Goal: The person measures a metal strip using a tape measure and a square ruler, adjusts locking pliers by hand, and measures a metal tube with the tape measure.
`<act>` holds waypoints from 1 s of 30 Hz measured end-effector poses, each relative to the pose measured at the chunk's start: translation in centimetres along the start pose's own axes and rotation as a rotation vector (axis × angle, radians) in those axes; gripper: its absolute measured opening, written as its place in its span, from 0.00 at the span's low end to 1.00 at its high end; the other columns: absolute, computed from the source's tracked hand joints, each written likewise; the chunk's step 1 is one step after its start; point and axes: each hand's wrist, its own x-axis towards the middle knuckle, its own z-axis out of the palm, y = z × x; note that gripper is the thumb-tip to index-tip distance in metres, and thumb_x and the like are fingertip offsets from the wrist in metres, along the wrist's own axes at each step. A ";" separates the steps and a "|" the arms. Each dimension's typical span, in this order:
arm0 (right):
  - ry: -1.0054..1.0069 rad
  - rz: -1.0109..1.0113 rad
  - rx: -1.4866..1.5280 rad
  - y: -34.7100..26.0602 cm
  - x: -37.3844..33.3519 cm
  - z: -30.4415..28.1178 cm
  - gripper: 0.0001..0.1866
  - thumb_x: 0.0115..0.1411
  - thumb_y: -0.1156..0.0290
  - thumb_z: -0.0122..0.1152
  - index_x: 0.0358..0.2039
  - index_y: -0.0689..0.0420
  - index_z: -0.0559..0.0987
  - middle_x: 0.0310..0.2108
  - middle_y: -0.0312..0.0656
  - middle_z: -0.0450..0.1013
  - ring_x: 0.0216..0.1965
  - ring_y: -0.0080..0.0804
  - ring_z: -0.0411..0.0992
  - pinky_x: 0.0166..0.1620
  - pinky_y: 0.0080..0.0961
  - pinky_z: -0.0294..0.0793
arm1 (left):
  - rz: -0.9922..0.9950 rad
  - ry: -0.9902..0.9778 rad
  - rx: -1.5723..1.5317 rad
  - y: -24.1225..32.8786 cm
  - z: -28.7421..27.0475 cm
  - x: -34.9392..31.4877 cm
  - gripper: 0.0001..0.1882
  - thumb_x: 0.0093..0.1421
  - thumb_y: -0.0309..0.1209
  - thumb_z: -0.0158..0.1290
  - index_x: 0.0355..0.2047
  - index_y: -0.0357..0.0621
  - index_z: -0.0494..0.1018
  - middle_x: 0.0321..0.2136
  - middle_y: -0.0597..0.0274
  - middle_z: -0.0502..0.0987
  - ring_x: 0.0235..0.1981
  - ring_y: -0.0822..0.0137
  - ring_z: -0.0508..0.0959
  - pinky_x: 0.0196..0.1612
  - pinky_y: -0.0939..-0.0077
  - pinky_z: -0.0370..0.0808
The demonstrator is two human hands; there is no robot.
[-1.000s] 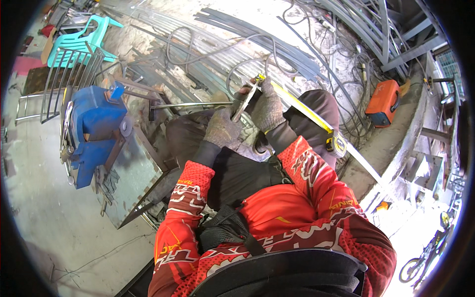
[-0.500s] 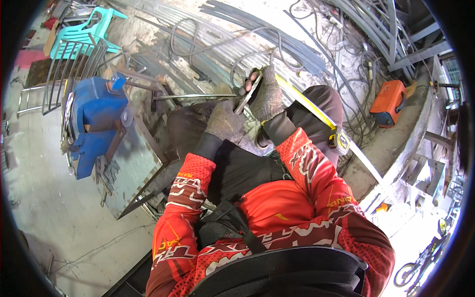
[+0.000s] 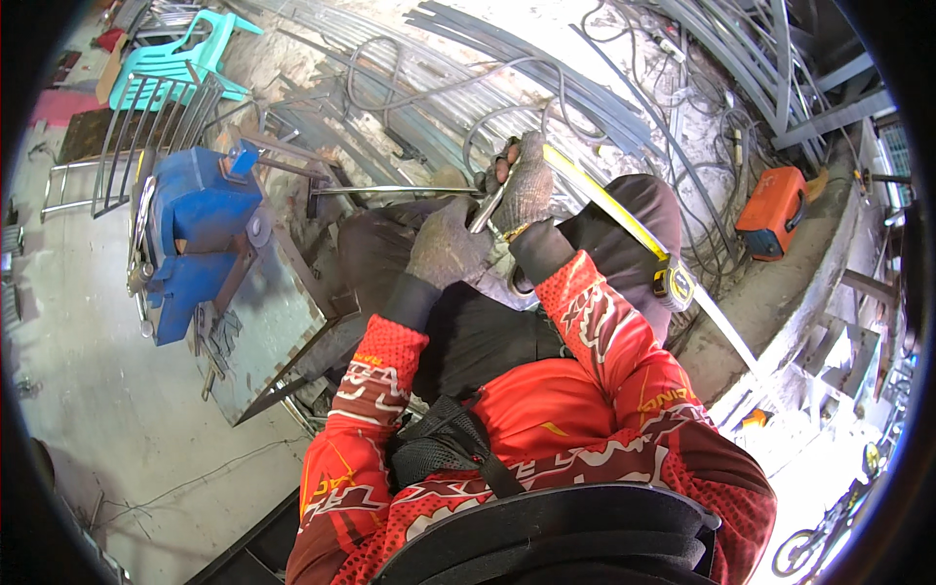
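The gloved left hand [image 3: 447, 246] is pinching a slim silvery metal piece [image 3: 485, 214] in its fingers, just beside the gloved right hand [image 3: 526, 183], whose fingers are resting curled (around what, I cannot tell). A tape measure [image 3: 673, 284] is lying near the right leg [image 3: 655, 216], its yellow blade [image 3: 602, 198] running toward that hand.

The tape measure [image 3: 673, 284] is coloured yellow and black; the red sleeves [image 3: 392, 341] are patterned in white and maroon.
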 end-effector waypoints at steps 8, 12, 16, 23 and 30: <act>-0.021 0.044 0.033 -0.6 1.0 0.0 0.23 0.69 0.44 0.49 0.23 0.47 0.67 0.13 0.34 0.60 0.13 0.32 0.58 0.23 0.34 0.65 | 0.110 0.368 -0.155 -1.9 0.2 -9.6 0.12 0.60 0.29 0.62 0.41 0.37 0.74 0.34 0.49 0.76 0.36 0.51 0.78 0.42 0.61 0.75; -0.069 0.027 0.057 -1.0 0.5 0.7 0.25 0.70 0.44 0.48 0.22 0.47 0.67 0.11 0.34 0.59 0.11 0.33 0.56 0.22 0.35 0.62 | 0.067 0.396 -0.185 -1.5 -0.1 -9.9 0.13 0.62 0.29 0.61 0.42 0.36 0.74 0.37 0.47 0.77 0.38 0.49 0.79 0.43 0.61 0.75; -0.028 0.014 0.055 -0.9 0.4 0.9 0.26 0.70 0.43 0.49 0.21 0.48 0.67 0.10 0.34 0.58 0.10 0.33 0.56 0.21 0.35 0.62 | 0.064 0.439 -0.238 -2.1 1.5 -9.6 0.10 0.64 0.30 0.59 0.41 0.35 0.75 0.34 0.47 0.78 0.38 0.46 0.79 0.43 0.60 0.75; 0.002 0.028 0.081 -1.2 0.9 0.8 0.26 0.68 0.42 0.54 0.20 0.47 0.67 0.10 0.33 0.58 0.10 0.33 0.57 0.21 0.36 0.63 | -0.316 0.173 -0.921 -0.8 0.3 -9.4 0.14 0.72 0.36 0.50 0.31 0.40 0.72 0.18 0.68 0.70 0.20 0.77 0.69 0.24 0.77 0.67; -0.018 0.011 0.057 -1.6 0.5 1.1 0.27 0.67 0.42 0.57 0.19 0.47 0.66 0.09 0.33 0.57 0.09 0.33 0.57 0.20 0.35 0.62 | -0.170 0.097 -0.762 -2.6 0.3 -9.4 0.10 0.71 0.35 0.52 0.38 0.40 0.72 0.22 0.68 0.72 0.23 0.78 0.72 0.28 0.79 0.71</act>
